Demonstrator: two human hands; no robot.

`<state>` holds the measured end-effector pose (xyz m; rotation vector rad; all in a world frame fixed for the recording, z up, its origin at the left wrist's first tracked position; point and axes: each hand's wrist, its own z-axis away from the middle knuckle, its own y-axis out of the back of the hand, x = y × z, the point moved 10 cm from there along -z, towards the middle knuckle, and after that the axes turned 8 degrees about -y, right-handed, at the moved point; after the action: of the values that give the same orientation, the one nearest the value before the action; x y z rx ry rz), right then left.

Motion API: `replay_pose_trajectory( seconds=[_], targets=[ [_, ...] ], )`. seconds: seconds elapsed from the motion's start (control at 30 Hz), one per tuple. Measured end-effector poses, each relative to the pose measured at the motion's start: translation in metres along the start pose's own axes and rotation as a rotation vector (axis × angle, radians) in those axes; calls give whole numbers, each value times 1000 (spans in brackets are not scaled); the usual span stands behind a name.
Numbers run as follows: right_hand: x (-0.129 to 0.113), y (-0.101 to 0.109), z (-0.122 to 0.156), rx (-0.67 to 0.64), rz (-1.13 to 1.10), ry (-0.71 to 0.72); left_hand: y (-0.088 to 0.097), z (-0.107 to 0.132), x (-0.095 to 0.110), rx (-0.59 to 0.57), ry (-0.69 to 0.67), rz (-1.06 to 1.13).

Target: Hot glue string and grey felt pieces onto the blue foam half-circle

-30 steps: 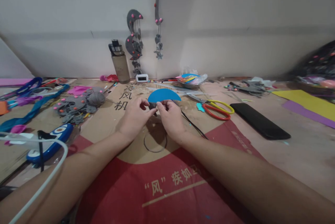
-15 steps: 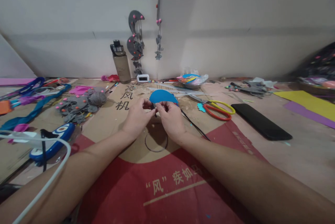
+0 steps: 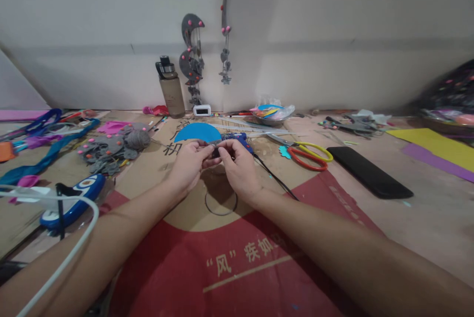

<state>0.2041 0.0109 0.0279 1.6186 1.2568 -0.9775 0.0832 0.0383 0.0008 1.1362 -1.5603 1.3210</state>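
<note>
1. Take the meeting fingertips as the dial's centre, with twelve pointing away from the person. The left hand [image 3: 188, 165] comes in from eight, its grip narrow, thumb and fingers closed on a small dark piece [image 3: 216, 152].
2. The right hand [image 3: 241, 170] comes in from four, its grip equally narrow, thumb and forefinger pinching the same piece (too small and shadowed to identify).
3. That piece sits at the dial's centre, above the cardboard [image 3: 255, 285] that covers the middle of the surface [image 3: 425, 238].
4. A blue half-disc [image 3: 198, 133] shows between ten and eleven, just beyond the left hand, curved edge away; whether the left fingers touch it, I cannot tell.
5. At two, partly behind the right hand, is a blue tool [image 3: 243, 139]; a black cord [image 3: 276, 175] runs from beside it towards four.
6. At six, a thin dark ring [image 3: 221, 214] shows against the cardboard.
7. At three lie scissors [image 3: 310, 155] with red and yellow handles, then a black phone [image 3: 370, 172] farther out.
8. At nine is a heap of grey pieces [image 3: 105, 151] with pink dots; at eleven, a bottle [image 3: 173, 96] stands near the wall.
</note>
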Motion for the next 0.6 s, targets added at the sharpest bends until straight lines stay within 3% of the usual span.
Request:
replay_pose_trajectory(
  seconds=[0.23, 0.47, 0.6],
  targets=[
    [6, 4, -5, 19, -9, -27, -3, 1, 0, -49, 23, 91],
    [4, -5, -4, -40, 99, 9, 16, -8, -1, 41, 12, -22],
    [-7, 15, -20, 20, 293, 88, 28, -15, 7, 93, -30, -54]
  ],
)
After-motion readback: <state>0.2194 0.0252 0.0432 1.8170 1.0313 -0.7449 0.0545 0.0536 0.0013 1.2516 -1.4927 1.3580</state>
